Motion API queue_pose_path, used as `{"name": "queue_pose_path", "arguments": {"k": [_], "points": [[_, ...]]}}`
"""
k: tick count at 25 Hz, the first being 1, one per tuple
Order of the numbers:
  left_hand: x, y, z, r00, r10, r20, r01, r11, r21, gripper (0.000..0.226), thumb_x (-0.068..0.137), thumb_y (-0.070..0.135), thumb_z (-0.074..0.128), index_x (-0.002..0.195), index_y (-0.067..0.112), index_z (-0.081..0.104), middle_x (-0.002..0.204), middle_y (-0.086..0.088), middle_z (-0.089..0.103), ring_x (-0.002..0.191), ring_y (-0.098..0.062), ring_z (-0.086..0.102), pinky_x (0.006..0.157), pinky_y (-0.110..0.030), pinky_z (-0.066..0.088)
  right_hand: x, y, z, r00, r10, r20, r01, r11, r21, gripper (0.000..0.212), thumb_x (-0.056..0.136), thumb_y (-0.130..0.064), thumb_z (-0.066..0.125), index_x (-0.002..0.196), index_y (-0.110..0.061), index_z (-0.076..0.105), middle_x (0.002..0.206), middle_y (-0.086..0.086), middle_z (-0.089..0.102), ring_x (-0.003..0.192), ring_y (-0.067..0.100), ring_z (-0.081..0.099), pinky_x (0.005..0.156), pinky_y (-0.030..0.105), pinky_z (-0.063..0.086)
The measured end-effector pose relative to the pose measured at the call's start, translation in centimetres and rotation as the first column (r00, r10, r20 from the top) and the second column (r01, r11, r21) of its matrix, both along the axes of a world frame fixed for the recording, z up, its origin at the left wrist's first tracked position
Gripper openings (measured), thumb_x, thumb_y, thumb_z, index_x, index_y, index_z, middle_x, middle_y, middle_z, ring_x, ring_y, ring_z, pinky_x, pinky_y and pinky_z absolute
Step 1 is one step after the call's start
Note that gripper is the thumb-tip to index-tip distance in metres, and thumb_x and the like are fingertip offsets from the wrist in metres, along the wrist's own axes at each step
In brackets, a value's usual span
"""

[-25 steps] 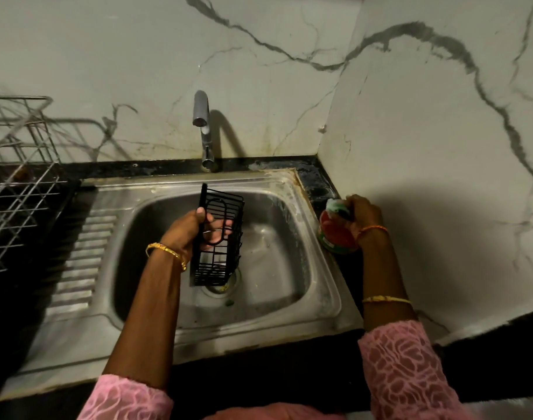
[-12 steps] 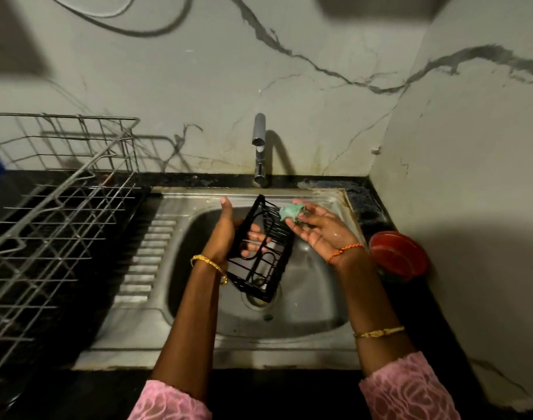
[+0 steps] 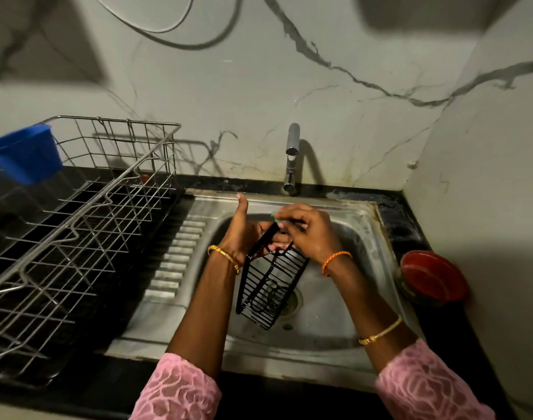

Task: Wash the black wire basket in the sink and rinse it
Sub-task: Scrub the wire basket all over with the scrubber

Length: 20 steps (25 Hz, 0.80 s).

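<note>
A black wire basket (image 3: 271,286) hangs tilted over the bowl of the steel sink (image 3: 335,338), its far end up between my hands. My left hand (image 3: 244,231) holds the basket's upper left edge, thumb pointing up. My right hand (image 3: 307,231) curls over the top end of the basket and pinches a green scrubber (image 3: 275,219), of which only a sliver shows. The tap (image 3: 291,159) stands behind the sink; no water runs from it.
A steel wire dish rack (image 3: 77,225) fills the counter on the left, with a blue plastic tub (image 3: 25,153) at its far corner. A red round container (image 3: 431,277) sits on the black counter to the right of the sink, close to the marble wall.
My right hand left the red container with the green scrubber and came onto the basket's top end. The basket tilted further, its lower end pointing towards the drain. My head turned left.
</note>
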<state>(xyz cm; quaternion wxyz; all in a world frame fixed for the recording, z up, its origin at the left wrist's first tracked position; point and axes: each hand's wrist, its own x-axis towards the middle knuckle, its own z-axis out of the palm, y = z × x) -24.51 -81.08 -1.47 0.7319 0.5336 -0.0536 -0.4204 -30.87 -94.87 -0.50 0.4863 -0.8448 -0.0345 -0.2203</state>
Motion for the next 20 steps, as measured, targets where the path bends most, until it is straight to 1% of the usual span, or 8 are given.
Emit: {"name": "queue_pose_path", "arguments": {"k": [2, 5, 8, 12, 14, 16, 18, 20], "points": [[0.1, 0.3, 0.2, 1.000, -0.010, -0.020, 0.010, 1.000, -0.013, 0.116, 0.072, 0.088, 0.001, 0.100, -0.002, 0.069, 0.097, -0.024, 0.065, 0.081, -0.029, 0.063, 0.071, -0.030, 0.048, 0.4, -0.4, -0.3, 0.999, 0.036, 0.013, -0.034, 0.991, -0.131, 0.020, 0.081, 0.002, 0.063, 0.096, -0.009, 0.072, 0.096, -0.001, 0.066, 0.093, 0.005, 0.060, 0.086, 0.005, 0.042], [0.0, 0.4, 0.3, 0.999, -0.008, -0.049, 0.005, 0.998, -0.067, 0.116, 0.073, 0.087, 0.002, 0.102, -0.005, 0.066, 0.089, -0.024, 0.068, 0.070, -0.029, 0.068, 0.058, -0.026, 0.056, 0.7, -0.6, 0.1, 0.998, 0.058, 0.008, -0.056, 0.981, -0.186, 0.019, 0.082, 0.001, 0.063, 0.097, -0.007, 0.071, 0.098, 0.002, 0.067, 0.091, 0.006, 0.060, 0.081, 0.004, 0.044], [0.3, 0.3, -0.1, 0.996, 0.027, -0.088, -0.040, 0.988, -0.150, 0.119, 0.072, 0.088, 0.007, 0.109, -0.009, 0.065, 0.105, -0.028, 0.066, 0.092, -0.038, 0.068, 0.078, -0.042, 0.059, 1.7, -1.5, 0.8, 0.996, -0.092, 0.014, 0.093, 0.982, -0.163, 0.018, 0.082, 0.001, 0.062, 0.096, -0.004, 0.071, 0.099, 0.009, 0.067, 0.087, 0.011, 0.061, 0.077, 0.008, 0.047], [0.5, 0.6, -0.3, 0.995, 0.078, -0.067, -0.088, 0.985, -0.146, 0.109, 0.077, 0.085, 0.007, 0.091, 0.000, 0.075, 0.084, -0.018, 0.061, 0.070, -0.026, 0.062, 0.063, -0.028, 0.051, 0.2, 1.7, 0.9, 0.999, 0.043, 0.025, -0.033, 0.955, -0.295, 0.014, 0.079, 0.003, 0.064, 0.089, -0.002, 0.072, 0.090, 0.011, 0.068, 0.080, 0.015, 0.061, 0.071, 0.005, 0.043], [0.6, 0.8, -0.6, 0.994, 0.088, -0.071, -0.099, 0.983, -0.155, 0.107, 0.078, 0.084, 0.009, 0.082, 0.003, 0.077, 0.079, -0.015, 0.062, 0.066, -0.023, 0.062, 0.064, -0.028, 0.050, -0.3, 2.7, 0.5, 0.991, 0.125, 0.043, -0.100, 0.923, -0.371, 0.015, 0.079, 0.002, 0.064, 0.090, -0.003, 0.072, 0.090, 0.011, 0.068, 0.084, 0.018, 0.062, 0.080, 0.018, 0.046], [0.7, 0.6, -0.9, 0.990, 0.057, -0.127, -0.083, 0.976, -0.202, 0.112, 0.073, 0.089, 0.012, 0.102, -0.003, 0.070, 0.093, -0.020, 0.061, 0.076, -0.028, 0.063, 0.066, -0.031, 0.054, 0.9, 1.5, 1.1, 0.999, 0.035, 0.022, -0.027, 0.954, -0.299, 0.018, 0.082, 0.004, 0.060, 0.094, -0.002, 0.071, 0.094, 0.013, 0.068, 0.083, 0.017, 0.063, 0.079, 0.027, 0.053], [0.8, 0.5, -1.0, 0.985, 0.050, -0.165, -0.088, 0.969, -0.233, 0.117, 0.071, 0.090, 0.015, 0.121, -0.008, 0.057, 0.111, -0.027, 0.060, 0.097, -0.036, 0.061, 0.071, -0.038, 0.057, 2.2, -0.2, 1.9, 0.996, -0.082, -0.040, 0.072, 0.975, -0.209, 0.017, 0.084, 0.004, 0.058, 0.094, -0.002, 0.070, 0.097, 0.014, 0.067, 0.075, 0.010, 0.061, 0.066, 0.022, 0.054], [0.9, 0.4, -1.1, 0.987, 0.055, -0.153, -0.089, 0.971, -0.224, 0.117, 0.070, 0.091, 0.016, 0.121, -0.006, 0.058, 0.109, -0.026, 0.062, 0.096, -0.035, 0.062, 0.073, -0.037, 0.057, 2.0, 0.2, 1.8, 0.997, -0.061, -0.051, 0.048, 0.972, -0.231, 0.015, 0.082, 0.003, 0.061, 0.092, -0.002, 0.071, 0.095, 0.013, 0.067, 0.079, 0.013, 0.062, 0.069, 0.024, 0.053]]}}
